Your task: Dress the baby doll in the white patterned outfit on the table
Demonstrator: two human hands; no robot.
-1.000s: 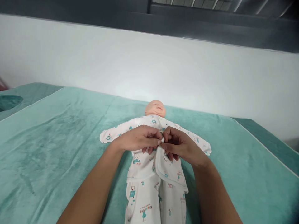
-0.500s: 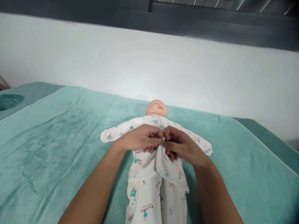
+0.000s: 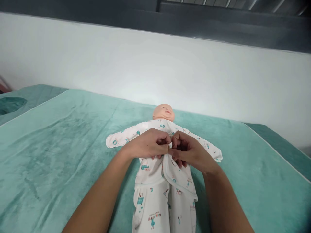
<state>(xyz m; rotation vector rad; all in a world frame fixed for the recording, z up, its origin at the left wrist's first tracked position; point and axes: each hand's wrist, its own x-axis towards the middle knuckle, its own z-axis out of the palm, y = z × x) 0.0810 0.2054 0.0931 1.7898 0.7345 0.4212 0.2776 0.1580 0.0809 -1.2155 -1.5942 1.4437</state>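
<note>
A baby doll (image 3: 163, 112) lies on its back, dressed in a white printed baby jacket (image 3: 150, 173) and matching white pants (image 3: 155, 210). Over the doll's chest, my left hand (image 3: 153, 143) pinches the jacket's front edge between thumb and fingers. Right beside it, my right hand (image 3: 188, 150) is closed on the facing edge of the same jacket, fingertips almost touching the left ones. Whatever fastener lies between the fingertips is hidden. Below the hands, the jacket's rounded front flap hangs loose over the top of the pants. Both sleeves stretch out sideways.
A green plush sheet (image 3: 73, 139) with a light seam covers the surface under the doll. Behind it rises a white wall (image 3: 145, 68) with a dark ledge (image 3: 206, 26) above. A darker green round patch (image 3: 12, 105) shows at the far left.
The fingertips have shifted slightly at the jacket's front edges, both hands still pinching there. The whole view has moved a little; the doll stays in place.
</note>
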